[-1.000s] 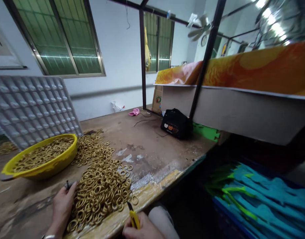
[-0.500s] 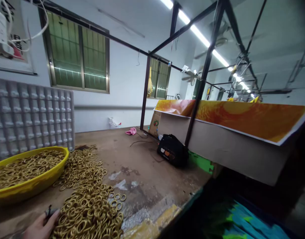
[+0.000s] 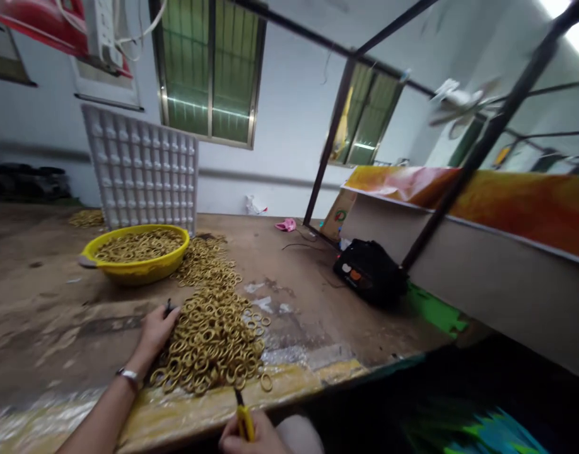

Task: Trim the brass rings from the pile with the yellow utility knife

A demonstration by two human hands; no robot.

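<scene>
My left hand (image 3: 157,329), with a band on its wrist, rests against the left side of a pile of gold-coloured rings (image 3: 214,340). Its fingers are closed around a small black piece (image 3: 168,308), whose kind I cannot make out. At the table's front edge, my right hand (image 3: 256,435) grips a yellow utility knife (image 3: 245,421) with its dark tip pointing up and away. Just beyond my left hand stands a yellow basin (image 3: 142,272) full of similar rings.
Behind the basin a grey moulded tray (image 3: 145,170) stands upright. A black bag (image 3: 372,271) sits to the right by a dark metal post (image 3: 479,145). Toward the back of the wooden table (image 3: 289,265) lies a pink cloth (image 3: 286,225).
The view has turned left and now takes in more of the table's near edge. My right hand with the utility knife has come into view. The left hand stays beside the rings.
</scene>
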